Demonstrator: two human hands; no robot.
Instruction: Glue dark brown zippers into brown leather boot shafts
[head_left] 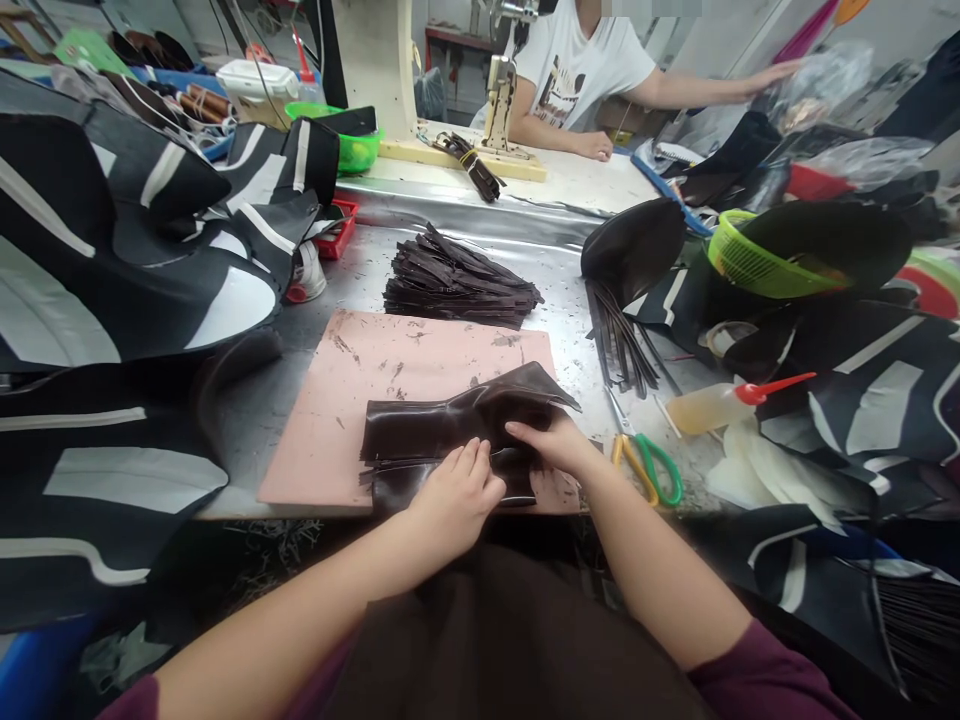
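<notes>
Left hand [457,495]: fingers are bent and drawn close together, tips pressed on the dark brown leather [412,430]; whether a fold is pinched cannot be told.
Right hand [559,442]: the leather is held between the thumb, seen on top, and the other fingers, hidden behind it.
Leather: spread under the left fingertips, its far right corner raised beyond the right thumb.
Pink board [322,400]: set beneath the leather and the fingers.
Dark strips [454,275]: piled beyond the fingers.
Scissors [666,470]: laid right of the right fingers.
Bottle [701,408]: tipped over, farther right of them.
</notes>
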